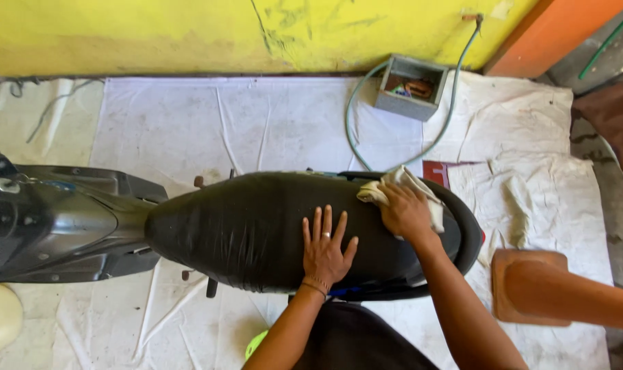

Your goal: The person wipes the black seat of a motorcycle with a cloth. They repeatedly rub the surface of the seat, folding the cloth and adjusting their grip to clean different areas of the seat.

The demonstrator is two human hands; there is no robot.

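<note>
Left hand (327,248) is lying flat w/ fingers spread on the glossy black scooter seat (257,229), right hand (407,212) is gripping a crumpled pale rag (400,186) at the seat's rear; grey box (411,87) & hose (400,116) are sitting nearby on the white floor sheet (188,123).

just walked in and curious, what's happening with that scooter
A person leans over a scooter's black seat. The left hand lies flat on the seat, fingers spread. The right hand presses a pale cloth against the seat's rear part. The scooter stands on white sheets by a yellow wall, with a small grey box and a hose behind.
</note>
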